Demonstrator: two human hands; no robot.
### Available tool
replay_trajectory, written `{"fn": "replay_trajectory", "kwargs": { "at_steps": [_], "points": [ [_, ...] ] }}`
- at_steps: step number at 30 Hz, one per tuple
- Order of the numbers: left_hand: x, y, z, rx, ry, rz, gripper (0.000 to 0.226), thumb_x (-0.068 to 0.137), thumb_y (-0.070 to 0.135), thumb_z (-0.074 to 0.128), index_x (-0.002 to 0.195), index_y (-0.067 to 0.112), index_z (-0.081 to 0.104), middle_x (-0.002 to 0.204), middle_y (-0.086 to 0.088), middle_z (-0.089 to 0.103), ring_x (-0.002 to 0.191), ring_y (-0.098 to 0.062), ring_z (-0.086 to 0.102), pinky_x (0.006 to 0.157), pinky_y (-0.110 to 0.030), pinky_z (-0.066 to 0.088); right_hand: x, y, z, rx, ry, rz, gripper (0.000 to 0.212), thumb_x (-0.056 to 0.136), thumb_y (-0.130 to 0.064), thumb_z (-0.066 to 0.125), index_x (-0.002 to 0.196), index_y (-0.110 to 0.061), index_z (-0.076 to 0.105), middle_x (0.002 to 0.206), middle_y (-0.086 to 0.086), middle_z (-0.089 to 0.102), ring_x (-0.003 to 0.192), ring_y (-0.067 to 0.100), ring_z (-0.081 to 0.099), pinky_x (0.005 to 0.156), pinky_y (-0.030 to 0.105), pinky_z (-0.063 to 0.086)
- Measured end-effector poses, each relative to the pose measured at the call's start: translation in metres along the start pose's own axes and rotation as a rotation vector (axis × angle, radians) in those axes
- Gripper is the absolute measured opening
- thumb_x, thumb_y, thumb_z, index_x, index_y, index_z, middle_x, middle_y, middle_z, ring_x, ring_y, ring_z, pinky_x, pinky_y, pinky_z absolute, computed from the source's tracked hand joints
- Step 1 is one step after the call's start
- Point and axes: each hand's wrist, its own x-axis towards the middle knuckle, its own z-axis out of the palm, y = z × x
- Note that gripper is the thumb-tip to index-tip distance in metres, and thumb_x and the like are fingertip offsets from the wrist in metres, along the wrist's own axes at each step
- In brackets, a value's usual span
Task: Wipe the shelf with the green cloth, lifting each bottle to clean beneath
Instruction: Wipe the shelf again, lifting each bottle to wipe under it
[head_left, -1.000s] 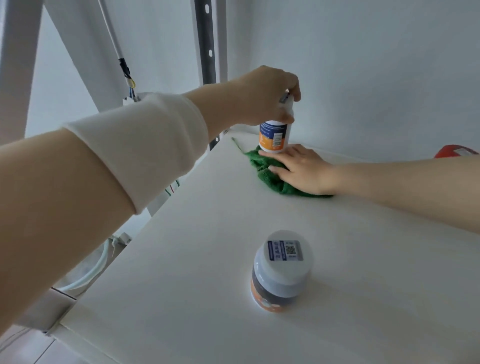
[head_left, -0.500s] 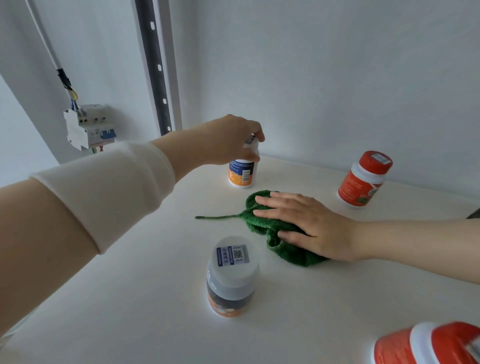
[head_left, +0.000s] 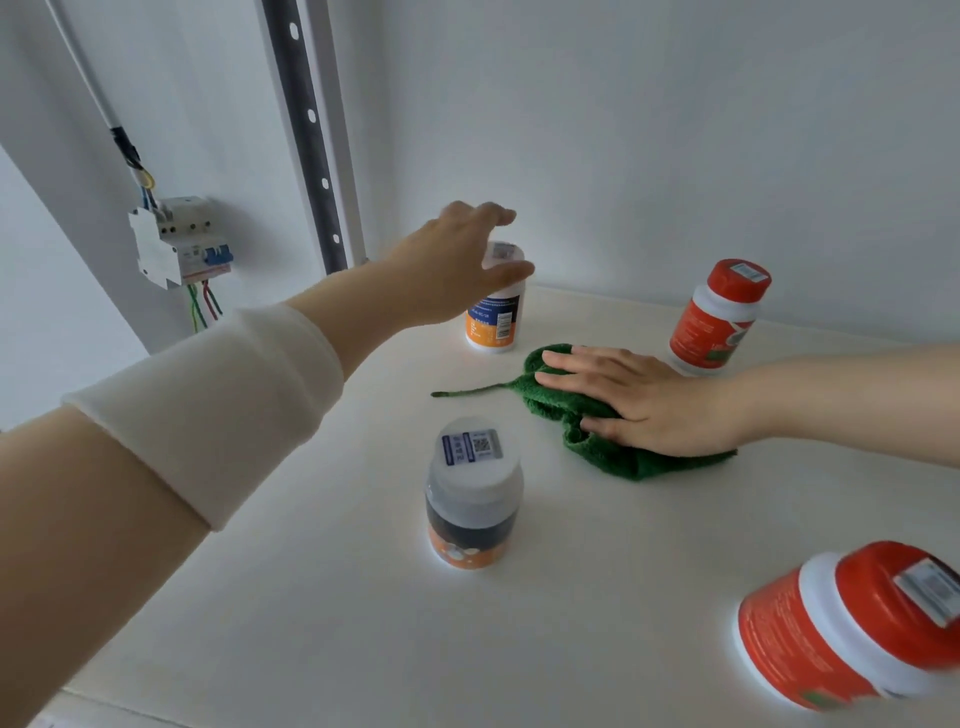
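My right hand (head_left: 644, 400) lies flat with straight fingers on the crumpled green cloth (head_left: 597, 441) in the middle of the white shelf (head_left: 322, 597). At the back left corner stands a white bottle with an orange and blue label (head_left: 496, 312). My left hand (head_left: 457, 265) hovers over and beside its cap with fingers spread, no longer gripping it. A grey-capped bottle with a dark and orange label (head_left: 472, 499) stands in front of the cloth. One red bottle (head_left: 719, 317) is at the back right, another red bottle (head_left: 857, 629) at the near right.
The white back wall rises right behind the rear bottles. A perforated metal upright (head_left: 311, 140) stands at the shelf's back left corner. A circuit breaker with wires (head_left: 179, 239) hangs on the wall to the left, beyond the shelf edge.
My left hand set the white bottle down at the back corner and opened off its cap. My right hand slid the cloth away from the corner toward the shelf's middle.
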Motion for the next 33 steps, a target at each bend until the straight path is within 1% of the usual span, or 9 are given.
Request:
{"fn": "replay_trajectory", "kwargs": {
  "at_steps": [2, 5, 9, 13, 21, 25, 27, 31, 33],
  "points": [
    [-0.018, 0.006, -0.009, -0.097, 0.081, 0.016, 0.054, 0.089, 0.047, 0.044, 0.136, 0.023, 0.035, 0.140, -0.001, 0.041, 0.119, -0.016, 0.047, 0.091, -0.023, 0.035, 0.001, -0.004, -0.003, -0.018, -0.030, 0.038, 0.054, 0.097, -0.038, 0.026, 0.140, -0.042, -0.007, 0.152, -0.018, -0.016, 0.141, 0.006, -0.013, 0.114, 0.029, -0.003],
    [-0.064, 0.020, -0.024, -0.288, 0.018, 0.064, 0.047, 0.083, 0.056, 0.044, 0.123, 0.031, 0.048, 0.109, 0.022, 0.055, 0.094, 0.009, 0.053, 0.074, -0.008, 0.037, 0.000, -0.010, -0.008, -0.017, -0.064, 0.092, 0.054, 0.097, -0.039, 0.025, 0.142, -0.041, -0.007, 0.153, -0.017, -0.016, 0.141, 0.009, -0.013, 0.116, 0.034, -0.001],
    [-0.127, 0.035, -0.018, -0.312, -0.102, 0.091, 0.063, 0.058, 0.073, 0.039, 0.113, 0.046, 0.047, 0.101, 0.036, 0.051, 0.098, 0.021, 0.047, 0.080, -0.005, 0.038, 0.002, -0.020, -0.012, -0.029, -0.075, 0.182, 0.054, 0.097, -0.043, 0.023, 0.143, -0.039, -0.006, 0.154, -0.013, -0.014, 0.143, 0.015, -0.010, 0.116, 0.041, -0.001],
    [-0.148, 0.039, 0.003, -0.457, -0.079, -0.031, 0.054, 0.058, 0.069, 0.041, 0.106, 0.046, 0.048, 0.106, 0.032, 0.056, 0.098, 0.011, 0.054, 0.075, -0.006, 0.046, 0.009, -0.036, -0.015, -0.028, -0.068, 0.309, 0.056, 0.097, -0.045, 0.021, 0.144, -0.033, -0.006, 0.156, -0.006, -0.011, 0.143, 0.024, -0.006, 0.114, 0.042, -0.002],
    [-0.156, 0.029, 0.014, -0.488, 0.045, -0.006, 0.035, 0.076, 0.039, 0.063, 0.104, 0.036, 0.043, 0.105, 0.006, 0.063, 0.093, -0.004, 0.060, 0.064, -0.004, 0.047, 0.008, -0.103, -0.019, 0.011, -0.079, 0.501, 0.060, 0.099, -0.034, 0.022, 0.145, -0.016, -0.011, 0.156, 0.008, -0.010, 0.143, 0.031, 0.002, 0.114, 0.040, 0.009],
    [-0.168, 0.017, 0.012, -0.534, 0.132, -0.002, 0.036, 0.077, 0.038, 0.063, 0.108, 0.034, 0.044, 0.102, 0.004, 0.060, 0.087, 0.000, 0.059, 0.059, -0.004, 0.046, 0.002, -0.140, 0.014, 0.263, 0.170, 0.519, 0.055, 0.096, -0.038, 0.023, 0.146, -0.027, 0.002, 0.156, -0.002, -0.008, 0.143, 0.025, -0.008, 0.114, 0.045, -0.003],
    [-0.176, 0.013, 0.013, -0.548, 0.148, 0.023, 0.038, 0.077, 0.038, 0.063, 0.108, 0.032, 0.043, 0.094, 0.011, 0.058, 0.081, 0.012, 0.057, 0.056, 0.002, 0.041, -0.007, -0.153, 0.030, 0.272, 0.311, 0.481, 0.051, 0.096, -0.036, 0.025, 0.145, -0.026, 0.014, 0.157, -0.004, 0.001, 0.143, 0.023, -0.001, 0.114, 0.043, 0.001],
    [-0.179, 0.008, 0.018, -0.557, 0.163, 0.026, 0.037, 0.078, 0.037, 0.064, 0.107, 0.029, 0.042, 0.101, 0.003, 0.063, 0.089, -0.001, 0.059, 0.062, -0.003, 0.046, -0.036, -0.174, 0.049, 0.318, 0.482, 0.456, 0.043, 0.095, -0.033, 0.033, 0.137, -0.030, 0.031, 0.153, -0.009, 0.018, 0.140, 0.018, 0.013, 0.112, 0.038, 0.008],
    [-0.179, 0.007, 0.022, -0.591, 0.182, 0.031, 0.032, 0.078, 0.035, 0.065, 0.101, 0.028, 0.042, 0.096, 0.005, 0.065, 0.085, 0.007, 0.059, 0.062, -0.002, 0.046, -0.050, -0.188, 0.059, 0.292, 0.577, 0.458, 0.041, 0.094, -0.033, 0.036, 0.135, -0.028, 0.036, 0.149, -0.010, 0.029, 0.136, 0.016, 0.020, 0.107, 0.034, 0.014]
  ]
}}
